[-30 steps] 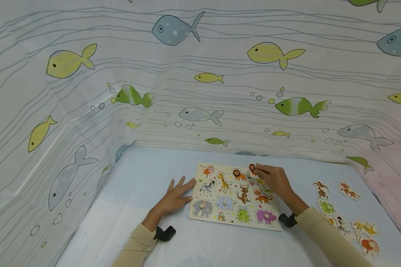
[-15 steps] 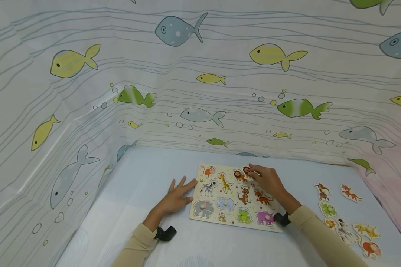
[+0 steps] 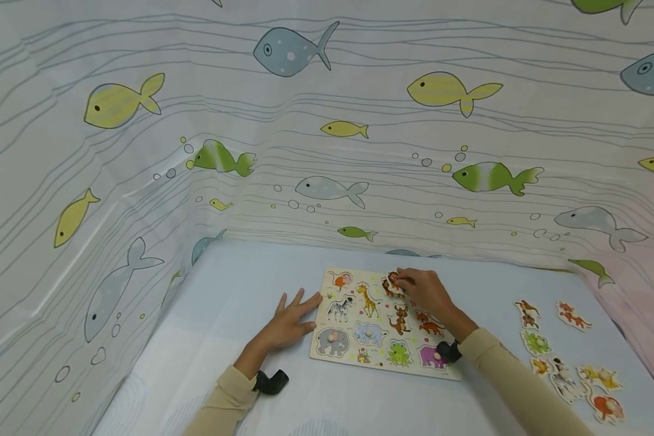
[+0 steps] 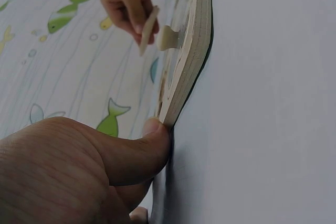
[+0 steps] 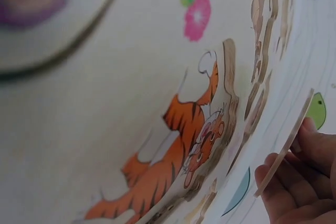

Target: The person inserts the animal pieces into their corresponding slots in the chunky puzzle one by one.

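A wooden animal puzzle board (image 3: 384, 365) lies on the table. Just over its lion picture, my right hand (image 3: 427, 293) pinches a lion puzzle piece (image 3: 393, 279) between thumb and fingers. The right wrist view catches that piece edge-on as a thin tilted slab (image 5: 286, 142). With fingers spread, my left hand (image 3: 289, 324) rests at the board's left edge; its thumb (image 4: 131, 156) presses the corner in the left wrist view. Knobbed elephant (image 3: 332, 343), rhino (image 3: 368, 333) and hippo (image 3: 428, 357) pieces sit in the board. Tiger (image 5: 178, 135), frog, kangaroo, giraffe, zebra and monkey pictures show in bare recesses.
Loose puzzle pieces lie to the right: kangaroo (image 3: 527, 315), tiger (image 3: 573, 316), frog (image 3: 535, 343), zebra (image 3: 565, 383), a yellow piece (image 3: 601, 376) and a red-orange monkey (image 3: 608, 406). Behind the table rises a fish-patterned cloth wall (image 3: 392, 200).
My right hand has moved left across the top of the board with the lion piece, which now overlaps the lion picture. The left hand has stayed at the board's edge.
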Demonstrator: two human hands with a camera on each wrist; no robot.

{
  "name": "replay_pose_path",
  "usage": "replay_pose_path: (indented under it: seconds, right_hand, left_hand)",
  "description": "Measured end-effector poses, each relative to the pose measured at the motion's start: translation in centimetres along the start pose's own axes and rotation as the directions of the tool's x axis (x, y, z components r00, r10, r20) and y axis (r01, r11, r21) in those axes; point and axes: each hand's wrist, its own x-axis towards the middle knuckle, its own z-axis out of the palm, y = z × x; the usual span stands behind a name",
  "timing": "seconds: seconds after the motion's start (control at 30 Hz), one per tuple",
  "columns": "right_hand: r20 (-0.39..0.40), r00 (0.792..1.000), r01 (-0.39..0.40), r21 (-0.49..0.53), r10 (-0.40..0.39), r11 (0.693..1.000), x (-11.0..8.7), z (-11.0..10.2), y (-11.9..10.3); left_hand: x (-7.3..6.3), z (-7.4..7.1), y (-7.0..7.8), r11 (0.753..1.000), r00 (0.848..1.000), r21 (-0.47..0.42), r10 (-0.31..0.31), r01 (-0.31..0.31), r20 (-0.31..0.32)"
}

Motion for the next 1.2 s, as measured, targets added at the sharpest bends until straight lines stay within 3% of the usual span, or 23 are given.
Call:
replay_pose_path:
  seconds: [0.67, 1.2]
  right_hand:
    - [0.018, 1.000, 0.010, 0.023, -0.010, 1.000, 1.1, 0.9, 0.3]
    - [0.108, 0.994, -0.019, -0.025, 0.021, 1.000, 1.0, 1.3, 1.1]
  left_hand:
    - [-0.1, -0.2, 0.3, 1.000, 1.000, -0.006, -0.013, 0.013, 0.005]
    - [-0.1, -0.2, 0.6, 1.000, 1.000, -0.007, -0.025, 0.026, 0.014]
